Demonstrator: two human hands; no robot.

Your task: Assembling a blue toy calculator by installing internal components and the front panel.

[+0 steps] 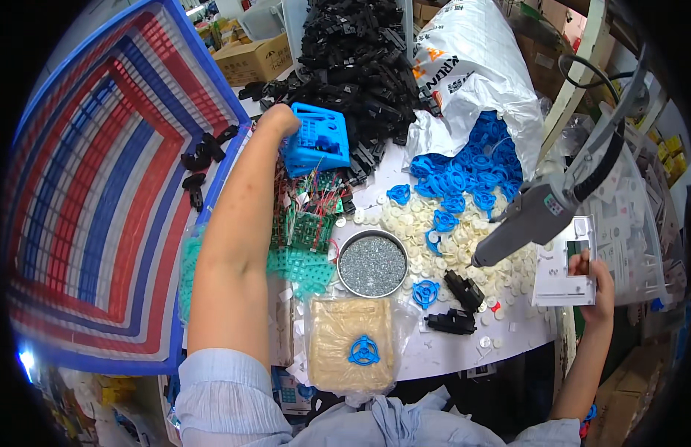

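Note:
At the far end of my stretched-out arm, my left hand [279, 121] is closed on the upper left corner of a blue plastic casing [316, 138] with cut-out slots; its fingertips are partly hidden. Below the casing lie green circuit boards [304, 231] with thin coloured wires. On the right, my right hand [597, 287] grips a white plastic panel [552, 279], its fingers showing through a rectangular opening. A grey power screwdriver [528, 220] hangs between my hands, tip pointing down left. In front of me, a blue three-spoked plastic ring [364, 350] rests on a tan bagged pad [345, 313].
A round tin of small screws [372, 264] stands mid-table beside scattered cream discs [450, 231]. More blue rings [480, 160] spill from a white sack [472, 52]. Black parts [353, 67] heap at the back. A large striped basket [99, 208] leans at left; two black pieces [451, 322] lie nearby.

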